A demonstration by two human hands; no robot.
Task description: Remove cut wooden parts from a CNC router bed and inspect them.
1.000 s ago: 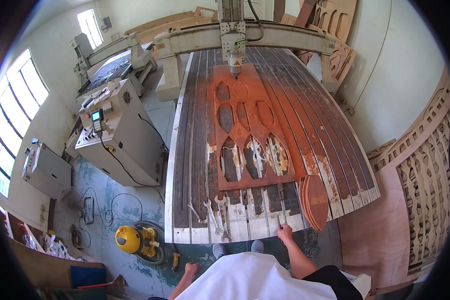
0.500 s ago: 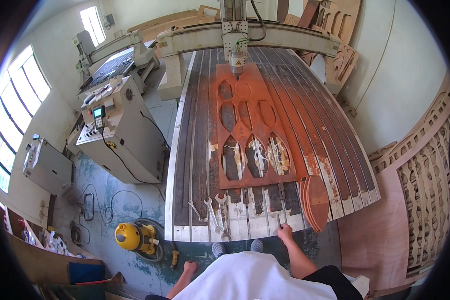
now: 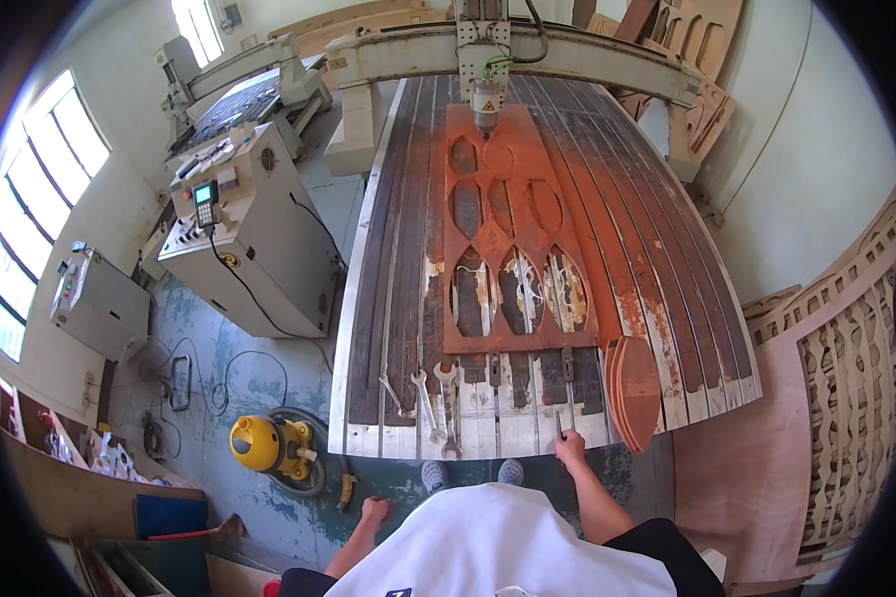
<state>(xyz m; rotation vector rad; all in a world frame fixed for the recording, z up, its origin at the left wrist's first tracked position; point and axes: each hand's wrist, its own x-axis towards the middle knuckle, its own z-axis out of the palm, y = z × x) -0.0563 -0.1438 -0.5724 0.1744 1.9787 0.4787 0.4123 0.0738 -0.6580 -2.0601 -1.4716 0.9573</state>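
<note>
At the front edge of the slotted machine bed [image 3: 368, 441], my right hand [image 3: 570, 450] is closed around a thin dark rod-like piece [image 3: 559, 422] whose kind is too small to tell. My left hand [image 3: 373, 512] hangs low beside my white top, fingers curled, with nothing visible in it. Several open-ended wrenches [image 3: 425, 403] lie on the bed's front left. Behind them is a reddish-brown board [image 3: 518, 341] with leaf-shaped cutouts, dusted with red powder. Right of my right hand, a fanned stack of leaf-shaped red-brown pieces [image 3: 635, 393] rests at the bed's edge.
A machine gantry [image 3: 408, 55] spans the bed, its spindle [image 3: 486, 104] over the board's far end. To the left stand a grey control cabinet [image 3: 259, 249] and a yellow vacuum cleaner [image 3: 259, 445] with its hose on the floor. Patterned wooden panels [image 3: 846, 378] lean at the right.
The view has tilted slightly, so the bed sits a little higher in the picture. My right hand stays at the front edge with fingers closed; my left hand still hangs low.
</note>
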